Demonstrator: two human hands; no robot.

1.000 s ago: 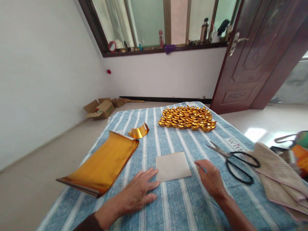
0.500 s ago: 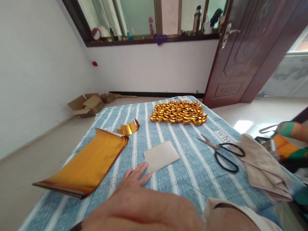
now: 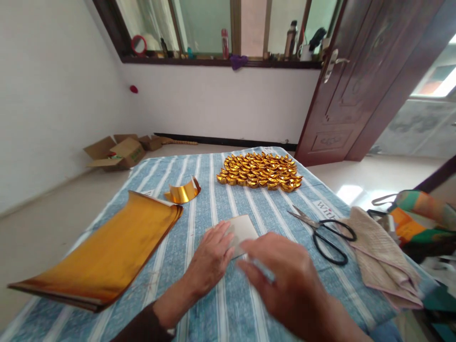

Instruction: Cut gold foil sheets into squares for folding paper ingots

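A pale square sheet of paper (image 3: 242, 226) lies on the blue striped cloth (image 3: 228, 304) in front of me. My left hand (image 3: 210, 260) rests flat on the sheet's near left part, fingers stretched out. Raised close to the camera and blurred, my right hand (image 3: 281, 280) covers the sheet's near right corner; its fingers look loosely spread and I see nothing in them. A stack of gold foil sheets (image 3: 103, 256) lies to the left, with a curled gold strip (image 3: 182, 192) behind it. Many folded gold ingots (image 3: 259, 171) sit in a cluster at the far end.
Black-handled scissors (image 3: 322, 231) lie to the right, next to a beige towel (image 3: 381, 259) and a colourful bag (image 3: 416, 216). Open cardboard boxes (image 3: 116, 151) sit on the floor by the left wall. A dark wooden door (image 3: 359, 80) stands open at the right.
My left hand slid forward onto the pale sheet. My right hand came back into view over the sheet's near right corner. The view shifted slightly left.
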